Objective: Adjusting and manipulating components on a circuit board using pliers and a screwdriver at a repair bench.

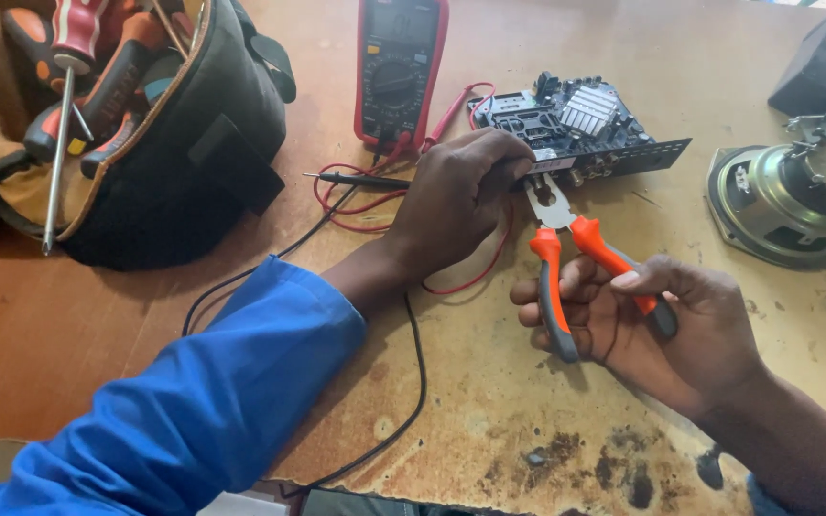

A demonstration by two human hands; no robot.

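- The left hand (456, 196), coming out of a blue sleeve (203, 401), is pressing down with curled fingers on the near edge of a dark circuit board with a ribbed silver heat sink (576, 124), holding it steady just right of the frame's upper centre.
- The right hand (662, 330), at centre right, is wrapping closed around the orange-and-grey handles of a pair of steel pliers (571, 253), squeezing them.
- The pliers' nose is pointing up and meeting the board's near edge beside the left fingertips; whether it is actually biting on a part there is too small to tell.
- Judging by this, the work on the board is in mid-course: the board is braced and the tool is applied, but nothing is lying detached next to it.
- A red-cased multimeter (399, 67) is lying at the top centre, its red and black leads (365, 205) trailing under the left wrist.
- A dark tool bag holding red-handled screwdrivers (145, 124) is sitting at the upper left.
- A round metal loudspeaker (776, 201) is resting at the far right.
- Everything is lying on a worn, stained brown table (489, 420).
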